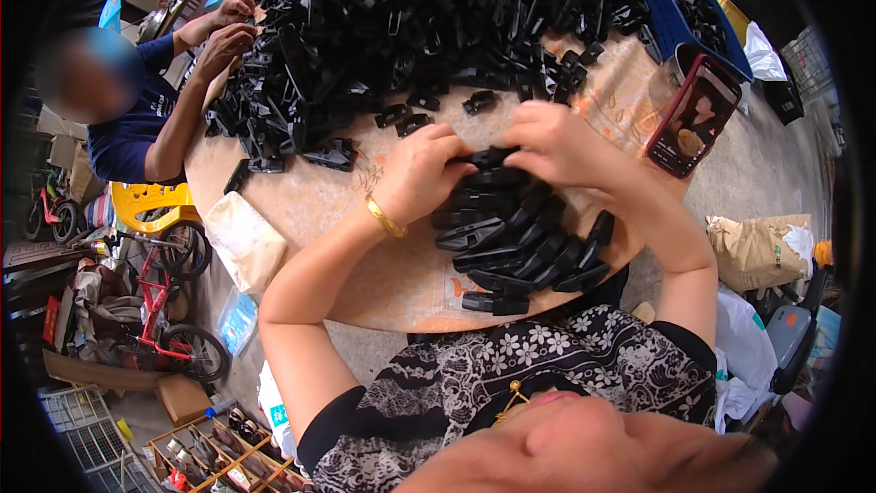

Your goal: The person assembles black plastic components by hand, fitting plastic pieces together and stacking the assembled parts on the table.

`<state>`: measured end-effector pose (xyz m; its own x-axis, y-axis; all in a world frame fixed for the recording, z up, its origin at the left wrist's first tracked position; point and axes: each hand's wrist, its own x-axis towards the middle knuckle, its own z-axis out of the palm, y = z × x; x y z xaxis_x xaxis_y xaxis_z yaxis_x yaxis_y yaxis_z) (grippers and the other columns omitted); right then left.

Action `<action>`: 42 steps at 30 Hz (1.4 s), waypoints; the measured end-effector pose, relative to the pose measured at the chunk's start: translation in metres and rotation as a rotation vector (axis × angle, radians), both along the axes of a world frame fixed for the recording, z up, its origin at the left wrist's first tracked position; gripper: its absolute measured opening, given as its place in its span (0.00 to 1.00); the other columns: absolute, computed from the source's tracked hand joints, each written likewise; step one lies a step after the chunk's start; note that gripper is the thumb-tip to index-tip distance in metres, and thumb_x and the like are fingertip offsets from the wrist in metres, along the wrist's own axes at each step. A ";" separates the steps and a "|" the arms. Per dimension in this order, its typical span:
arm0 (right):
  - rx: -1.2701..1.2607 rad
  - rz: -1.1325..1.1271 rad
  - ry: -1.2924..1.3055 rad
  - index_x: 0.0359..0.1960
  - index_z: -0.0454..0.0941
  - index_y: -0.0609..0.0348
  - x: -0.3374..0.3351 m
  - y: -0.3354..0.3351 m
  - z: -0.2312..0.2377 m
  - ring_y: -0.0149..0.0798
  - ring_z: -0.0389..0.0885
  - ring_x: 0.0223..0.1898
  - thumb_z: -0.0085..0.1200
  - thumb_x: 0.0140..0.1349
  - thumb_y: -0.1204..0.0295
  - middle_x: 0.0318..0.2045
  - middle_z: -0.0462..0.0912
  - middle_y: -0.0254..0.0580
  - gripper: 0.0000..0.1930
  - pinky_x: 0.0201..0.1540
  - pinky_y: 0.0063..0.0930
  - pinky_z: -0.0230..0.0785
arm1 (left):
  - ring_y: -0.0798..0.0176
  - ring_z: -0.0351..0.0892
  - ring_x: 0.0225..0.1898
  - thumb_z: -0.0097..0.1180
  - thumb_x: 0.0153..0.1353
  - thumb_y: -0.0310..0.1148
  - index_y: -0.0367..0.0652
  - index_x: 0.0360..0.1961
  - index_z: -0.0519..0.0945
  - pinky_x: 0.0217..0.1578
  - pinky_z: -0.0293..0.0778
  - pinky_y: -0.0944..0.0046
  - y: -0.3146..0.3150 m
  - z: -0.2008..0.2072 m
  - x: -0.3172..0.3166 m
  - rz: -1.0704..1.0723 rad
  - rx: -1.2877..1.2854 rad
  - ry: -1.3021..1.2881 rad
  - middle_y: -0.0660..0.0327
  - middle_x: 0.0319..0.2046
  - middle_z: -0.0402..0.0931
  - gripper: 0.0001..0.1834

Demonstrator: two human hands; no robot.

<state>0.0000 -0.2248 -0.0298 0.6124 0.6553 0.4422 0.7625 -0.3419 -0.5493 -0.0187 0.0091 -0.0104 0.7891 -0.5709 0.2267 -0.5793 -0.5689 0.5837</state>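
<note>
Both my hands meet over the table, close to a cluster of stacked parts. My left hand [426,172], with a gold bangle on the wrist, pinches one end of a black plastic part [491,158]. At its other end the fingers of my right hand [554,143] are closed on it too. Right below lie several similar black parts [516,237], laid overlapping in rows toward my body. Beyond my hands a great heap of loose black parts [383,27] covers the far side, with a few single pieces [477,102] at its near edge. My fingers partly hide the held part's shape.
The round patterned table [356,283] carries a phone [693,116] leaning on a metal cup [673,76] at right, and a white cloth-like bundle [245,242] at left. A blue crate [671,14] holds more parts. A co-worker's hands [228,41] are busy at the heap's left.
</note>
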 end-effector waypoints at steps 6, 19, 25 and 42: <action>-0.014 0.013 -0.039 0.28 0.78 0.60 0.000 0.016 -0.003 0.49 0.75 0.33 0.63 0.48 0.71 0.28 0.76 0.43 0.09 0.37 0.38 0.69 | 0.50 0.76 0.38 0.65 0.47 0.31 0.39 0.31 0.80 0.39 0.72 0.57 0.005 0.006 0.011 -0.054 0.098 0.194 0.55 0.31 0.76 0.10; -0.166 -0.227 -0.368 0.40 0.78 0.54 0.021 0.020 -0.024 0.37 0.72 0.44 0.57 0.53 0.73 0.42 0.78 0.32 0.12 0.44 0.30 0.66 | 0.48 0.75 0.42 0.62 0.42 0.24 0.43 0.35 0.77 0.41 0.73 0.55 0.099 0.031 0.030 0.387 0.907 -0.101 0.56 0.34 0.76 0.16; -0.070 -0.166 -0.239 0.38 0.75 0.59 0.016 0.016 -0.019 0.45 0.74 0.40 0.59 0.51 0.74 0.35 0.79 0.41 0.12 0.43 0.35 0.68 | 0.49 0.76 0.39 0.61 0.45 0.24 0.41 0.34 0.75 0.39 0.74 0.54 0.067 0.026 0.027 0.197 0.641 -0.159 0.55 0.31 0.78 0.13; -0.064 -0.173 -0.065 0.34 0.76 0.61 0.009 -0.003 -0.018 0.48 0.75 0.40 0.62 0.49 0.72 0.35 0.75 0.44 0.12 0.41 0.37 0.70 | 0.51 0.71 0.46 0.63 0.49 0.27 0.39 0.37 0.78 0.47 0.71 0.62 0.038 0.034 0.013 -0.234 0.181 0.013 0.55 0.41 0.71 0.13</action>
<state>0.0090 -0.2277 -0.0474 0.6900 0.5706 0.4454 0.7223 -0.5036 -0.4739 -0.0059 0.0473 0.0233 0.6338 -0.7677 0.0949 -0.6998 -0.5167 0.4933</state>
